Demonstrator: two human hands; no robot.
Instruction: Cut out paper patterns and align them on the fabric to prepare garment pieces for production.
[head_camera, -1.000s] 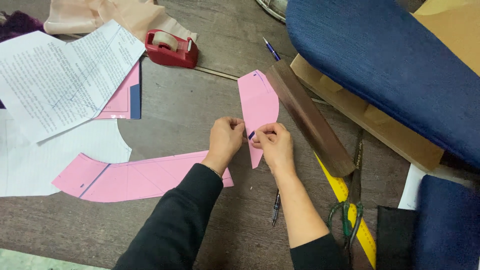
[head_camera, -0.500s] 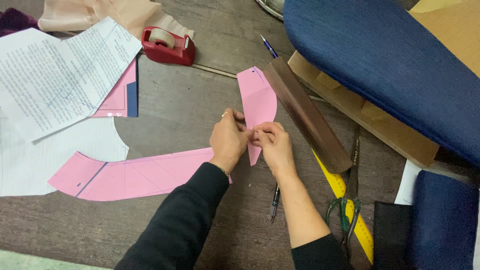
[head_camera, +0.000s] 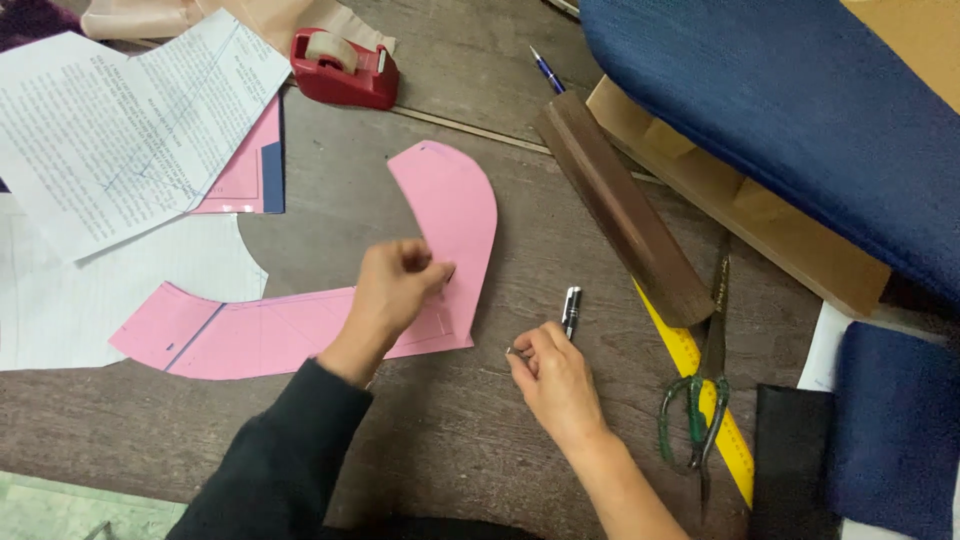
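The curved pink paper piece (head_camera: 455, 215) lies flat on the counter (head_camera: 430, 440), its lower end overlapping a long pink strip (head_camera: 260, 335). A second ago both hands pinched together at that overlap; now they have parted, so the pressing there looks finished on one side. The left hand (head_camera: 395, 285) remains on the overlap, fingers curled down onto the paper, pressing more than gripping. The right hand (head_camera: 550, 375) has drawn back just beside the paper's lower edge, loosely closed on a pen (head_camera: 570, 310). Farther out lie a brown wooden bar (head_camera: 620, 210), green-handled scissors (head_camera: 705, 390) across a yellow ruler (head_camera: 700, 390), and a red tape dispenser (head_camera: 345, 68).
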